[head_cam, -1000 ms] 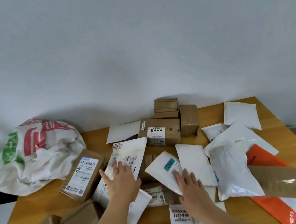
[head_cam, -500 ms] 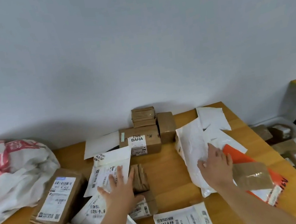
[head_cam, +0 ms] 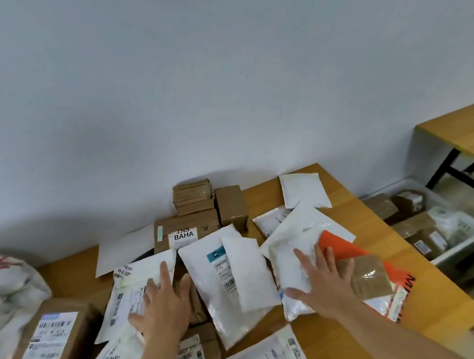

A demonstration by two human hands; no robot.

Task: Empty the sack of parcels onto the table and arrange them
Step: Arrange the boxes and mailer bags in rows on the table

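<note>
The sack (head_cam: 0, 302), white with red print, lies crumpled and slack at nine o'clock on the table (head_cam: 354, 211). Parcels cover the middle: white mailers (head_cam: 232, 278) overlapping flat at the centre, an orange mailer (head_cam: 361, 256) at three o'clock, brown boxes (head_cam: 192, 198) stacked at twelve o'clock against the wall, and a labelled brown box (head_cam: 43, 349) at eight o'clock.

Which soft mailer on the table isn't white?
The orange mailer at the table's right edge, partly under the white mailers and a brown padded packet. Every other soft mailer in view is white; the right hand rests beside it.
</note>
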